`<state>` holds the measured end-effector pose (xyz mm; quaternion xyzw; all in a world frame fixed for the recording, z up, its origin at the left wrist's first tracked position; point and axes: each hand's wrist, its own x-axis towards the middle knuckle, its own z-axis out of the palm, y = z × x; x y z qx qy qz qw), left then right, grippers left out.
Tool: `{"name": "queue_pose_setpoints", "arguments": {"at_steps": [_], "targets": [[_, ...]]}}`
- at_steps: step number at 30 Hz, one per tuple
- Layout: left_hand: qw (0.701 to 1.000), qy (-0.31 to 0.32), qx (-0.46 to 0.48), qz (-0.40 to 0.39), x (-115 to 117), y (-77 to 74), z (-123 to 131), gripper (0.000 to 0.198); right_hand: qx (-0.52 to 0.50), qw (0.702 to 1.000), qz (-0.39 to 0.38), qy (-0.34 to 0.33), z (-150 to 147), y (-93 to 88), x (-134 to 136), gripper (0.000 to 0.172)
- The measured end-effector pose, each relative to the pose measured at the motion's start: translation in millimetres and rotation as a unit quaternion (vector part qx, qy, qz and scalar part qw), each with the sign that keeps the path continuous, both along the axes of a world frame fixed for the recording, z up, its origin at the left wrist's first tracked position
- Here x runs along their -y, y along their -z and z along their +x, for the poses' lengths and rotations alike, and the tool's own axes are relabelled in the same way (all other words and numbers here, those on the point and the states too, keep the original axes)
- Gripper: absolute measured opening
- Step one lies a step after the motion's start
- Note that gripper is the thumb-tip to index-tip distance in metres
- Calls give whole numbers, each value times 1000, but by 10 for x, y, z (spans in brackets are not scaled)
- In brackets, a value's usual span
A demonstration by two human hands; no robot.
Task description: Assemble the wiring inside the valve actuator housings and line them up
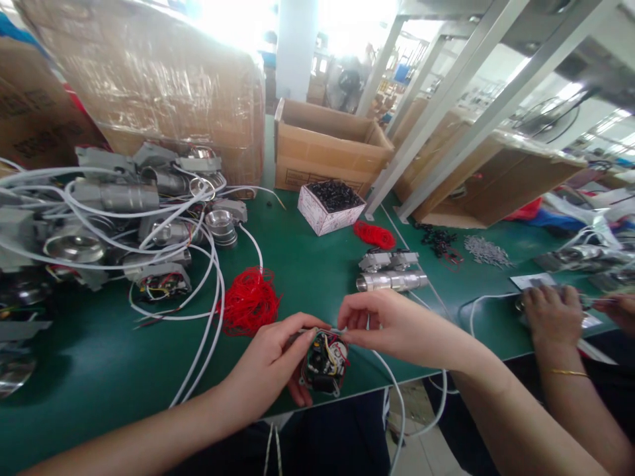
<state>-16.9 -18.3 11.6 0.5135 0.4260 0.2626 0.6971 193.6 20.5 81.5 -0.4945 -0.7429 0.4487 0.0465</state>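
Observation:
An open actuator housing (325, 370) lies at the table's front edge, with its circuit parts and red, yellow and white wires showing. My left hand (280, 357) is wrapped round its left side, thumb on the upper rim. At the upper right corner of the housing, my right hand (370, 324) has thumb and index finger pinched together. What lies in that pinch is too small to make out. A white cable (394, 390) runs from near the housing down over the edge. A heap of red rubber-band-like loops (251, 301) sits just left of the housing.
Metal valves with grey housings and white cables (114, 198) pile up on the left. Farther back are a box of black parts (332, 198), a cardboard carton (327, 142) and a red bundle (374, 235). Two valves (391, 281) lie beyond my right hand. A co-worker's hand (553, 317) works at right.

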Motion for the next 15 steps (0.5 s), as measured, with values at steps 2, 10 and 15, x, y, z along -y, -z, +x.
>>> {"name": "queue_pose_setpoints", "arguments": {"at_steps": [2,10,15], "targets": [[1000,6,-4,-1,-5,-5,-10,42,-47,996,-37,59,52,91,116,8],[999,3,27,-26,-2,-23,-61,50,-253,928,-146,229,-31,470,609,40],[999,3,33,-39,12,-49,-82,52,-325,889,-158,279,-89,562,759,52]]}}
